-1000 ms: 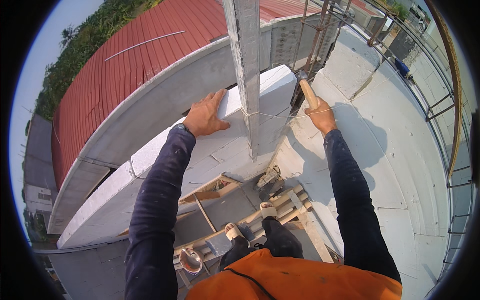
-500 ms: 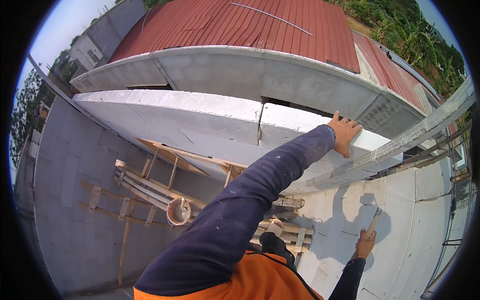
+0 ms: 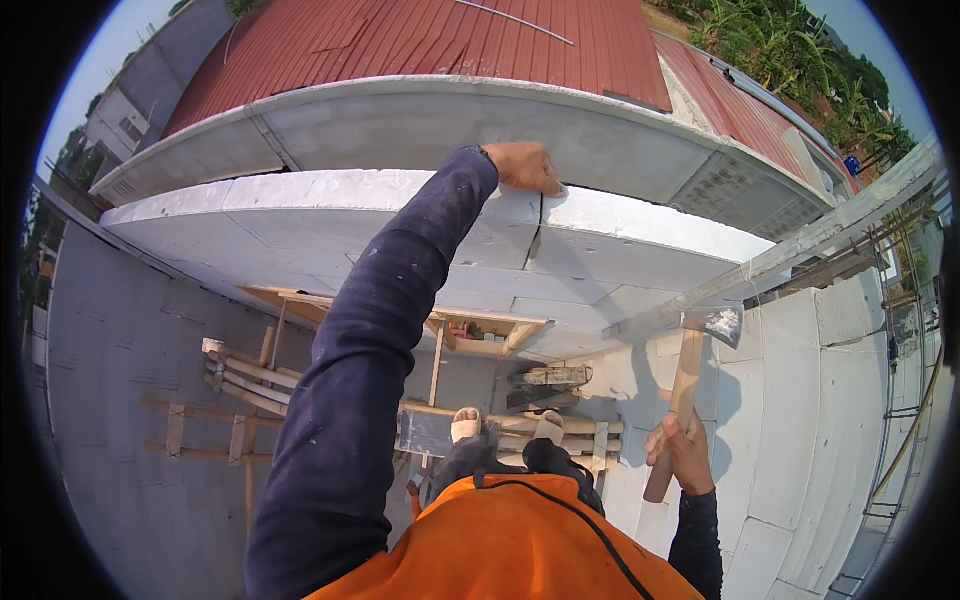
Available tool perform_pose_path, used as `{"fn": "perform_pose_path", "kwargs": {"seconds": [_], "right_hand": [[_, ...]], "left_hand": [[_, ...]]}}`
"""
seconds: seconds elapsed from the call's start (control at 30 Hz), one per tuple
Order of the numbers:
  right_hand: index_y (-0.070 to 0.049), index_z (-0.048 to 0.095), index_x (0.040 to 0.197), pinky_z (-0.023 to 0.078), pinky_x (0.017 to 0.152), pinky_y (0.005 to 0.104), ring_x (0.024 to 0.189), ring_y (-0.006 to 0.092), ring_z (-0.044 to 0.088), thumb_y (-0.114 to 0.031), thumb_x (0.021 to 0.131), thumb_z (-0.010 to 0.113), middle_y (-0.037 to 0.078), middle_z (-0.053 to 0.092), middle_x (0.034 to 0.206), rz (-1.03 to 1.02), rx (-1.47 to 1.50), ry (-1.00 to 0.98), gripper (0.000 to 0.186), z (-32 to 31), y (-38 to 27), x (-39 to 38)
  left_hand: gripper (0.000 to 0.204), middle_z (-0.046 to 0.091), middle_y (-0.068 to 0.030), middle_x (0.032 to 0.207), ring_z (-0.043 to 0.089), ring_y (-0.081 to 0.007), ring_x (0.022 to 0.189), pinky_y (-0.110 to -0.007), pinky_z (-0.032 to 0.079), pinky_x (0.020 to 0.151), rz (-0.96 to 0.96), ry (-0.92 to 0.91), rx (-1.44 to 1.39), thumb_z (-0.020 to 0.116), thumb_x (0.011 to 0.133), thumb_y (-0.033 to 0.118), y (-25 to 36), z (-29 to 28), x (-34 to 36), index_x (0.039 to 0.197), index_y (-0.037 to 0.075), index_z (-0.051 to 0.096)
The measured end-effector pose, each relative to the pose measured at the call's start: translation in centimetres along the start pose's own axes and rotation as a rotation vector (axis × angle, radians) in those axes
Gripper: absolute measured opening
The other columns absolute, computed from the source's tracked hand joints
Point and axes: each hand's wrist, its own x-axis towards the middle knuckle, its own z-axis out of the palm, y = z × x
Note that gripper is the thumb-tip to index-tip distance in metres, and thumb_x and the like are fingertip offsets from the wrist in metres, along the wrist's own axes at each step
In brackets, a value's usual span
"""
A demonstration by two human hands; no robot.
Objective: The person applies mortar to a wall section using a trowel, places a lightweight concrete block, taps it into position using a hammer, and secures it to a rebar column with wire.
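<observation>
gripping wooden-handled hatchet (image 3: 690, 365) with right hand (image 3: 686, 452), left hand (image 3: 525, 167) on rough white blocks (image 3: 640, 222), its grip unclear

Block wall (image 3: 650, 226): white top, pale grey face. Beyond wall: red roof (image 3: 420, 40), ribbed parallel lines; green plants (image 3: 800, 62). Overlapping wall: navy sleeve (image 3: 370, 320), pale specks. Near side of wall: hand tool (image 3: 686, 385), tan handle, grey head smeared white; orange shirt (image 3: 470, 545), black cord (image 3: 597, 535); beige sandals (image 3: 466, 429).

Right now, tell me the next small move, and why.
I'd probably shift the left hand away from the dark joint in the top row of blocks before any blow: its fingers are at that joint, and the right hand holds a wooden-handled tool.
</observation>
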Motion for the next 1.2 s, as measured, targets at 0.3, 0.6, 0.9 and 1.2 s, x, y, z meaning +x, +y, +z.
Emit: {"fn": "perform_pose_path", "kwargs": {"seconds": [0.3,0.6,0.9,1.2], "right_hand": [[0.0,0.041,0.149,0.047,0.053,0.0286,0.06,0.0106,0.056,-0.042,0.107,0.058,0.004,0.057,0.076,-0.574,-0.404,0.353,0.062,7.7,-12.2,3.7],[-0.005,0.04,0.154,0.057,0.078,0.0455,0.089,0.0404,0.074,-0.039,0.107,0.059,0.026,0.072,0.098,-0.346,-0.994,0.246,0.061,6.8,-7.0,11.5],[-0.001,0.043,0.152,0.05,0.059,0.034,0.068,0.0188,0.064,-0.041,0.108,0.056,0.011,0.064,0.085,-0.606,-0.473,0.426,0.061,8.8,-15.6,6.6],[-0.004,0.047,0.148,0.054,0.078,0.0483,0.086,0.0437,0.073,-0.037,0.107,0.059,0.028,0.069,0.098,-0.36,-0.912,0.127,0.053,5.8,-10.8,10.7]], "left_hand": [[0.065,0.079,-0.0202,0.103,0.074,-0.0331,0.096,-0.042,0.056,0.091,-0.016,0.091,-0.079,0.077,0.091,0.061,-2.0,1.4,-0.6,0.112,0.0,0.082],[0.063,0.079,-0.0201,0.103,0.074,-0.0343,0.099,-0.042,0.056,0.091,0.073,0.084,-0.073,0.077,0.092,0.059,-0.4,0.8,-0.3,0.113,0.0,0.082],[0.06,0.079,-0.021,0.105,0.074,-0.0341,0.098,-0.041,0.056,0.092,-0.034,0.059,-0.076,0.077,0.093,0.057,-1.3,1.3,-0.8,0.115,0.002,0.082],[0.055,0.08,-0.0202,0.106,0.075,-0.0331,0.098,-0.041,0.056,0.093,0.014,0.069,-0.068,0.075,0.095,0.052,-0.5,1.1,-0.4,0.119,0.003,0.081]]}}
